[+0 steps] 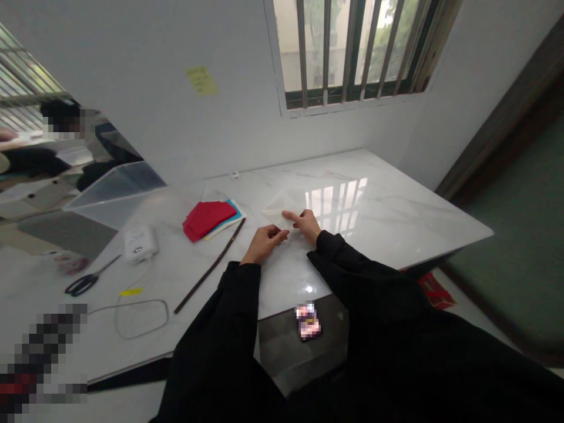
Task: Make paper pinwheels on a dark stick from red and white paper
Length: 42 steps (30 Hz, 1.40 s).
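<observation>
The folded white paper [282, 205] lies on the marble table [374, 217], just ahead of both hands. The right hand [306, 226] holds it, with the index finger [291, 216] pressed on top. The left hand [264, 244] is narrow and curled at the near corner; I cannot tell if it grips. The paper's long side runs left to right. Right of it is much open table; left are a stack of red paper [210, 220] and a thin dark stick [211, 264].

A folded sheet of pale cream paper [282, 207] is lying flat on the white marble tabletop [388, 217], one corner pointing toward 9 o'clock.
</observation>
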Motion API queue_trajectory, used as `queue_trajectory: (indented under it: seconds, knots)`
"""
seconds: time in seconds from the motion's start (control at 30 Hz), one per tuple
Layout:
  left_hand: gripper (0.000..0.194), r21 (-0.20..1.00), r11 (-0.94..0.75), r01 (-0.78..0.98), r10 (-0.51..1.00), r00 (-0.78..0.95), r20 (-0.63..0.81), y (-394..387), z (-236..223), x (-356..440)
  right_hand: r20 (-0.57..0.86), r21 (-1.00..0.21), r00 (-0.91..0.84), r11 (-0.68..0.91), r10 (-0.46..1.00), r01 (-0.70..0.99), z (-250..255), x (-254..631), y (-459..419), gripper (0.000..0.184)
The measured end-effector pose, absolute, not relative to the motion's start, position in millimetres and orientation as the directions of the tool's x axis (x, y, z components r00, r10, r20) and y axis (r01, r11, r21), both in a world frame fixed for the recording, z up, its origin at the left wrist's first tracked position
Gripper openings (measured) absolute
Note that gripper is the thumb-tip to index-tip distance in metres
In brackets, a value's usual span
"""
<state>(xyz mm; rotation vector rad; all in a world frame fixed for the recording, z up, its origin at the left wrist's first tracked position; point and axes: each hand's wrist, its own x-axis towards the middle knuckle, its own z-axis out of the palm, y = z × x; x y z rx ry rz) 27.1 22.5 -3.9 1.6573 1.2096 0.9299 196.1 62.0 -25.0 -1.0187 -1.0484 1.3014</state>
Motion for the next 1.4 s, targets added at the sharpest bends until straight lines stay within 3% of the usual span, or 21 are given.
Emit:
queue_trajectory:
  seconds: [0.37, 0.63, 0.83, 1.4]
  knots:
    - [0.052, 0.941, -0.159, 0.299, 0.975, 0.196, 0.103, 27, -5, 25, 0.01, -0.966, -0.01, 0.007, 1.0, -0.259, -20, 196, 58, 0.043]
    - [0.061, 0.992, -0.118, 0.045, 0.992, -0.029, 0.119, 32, -10, 23, 0.1, -0.979, -0.099, 0.081, 0.99, -0.186, -20, 195, 54, 0.038]
    - [0.06, 0.989, -0.109, -0.098, 0.994, -0.045, 0.105, 31, -9, 26, 0.1, -0.964, -0.086, 0.075, 0.991, -0.254, -14, 193, 47, 0.039]
    - [0.066, 0.995, -0.098, -0.017, 0.992, -0.086, 0.096, 33, -13, 22, 0.146, -0.979, -0.082, 0.132, 0.986, -0.153, -26, 195, 58, 0.038]
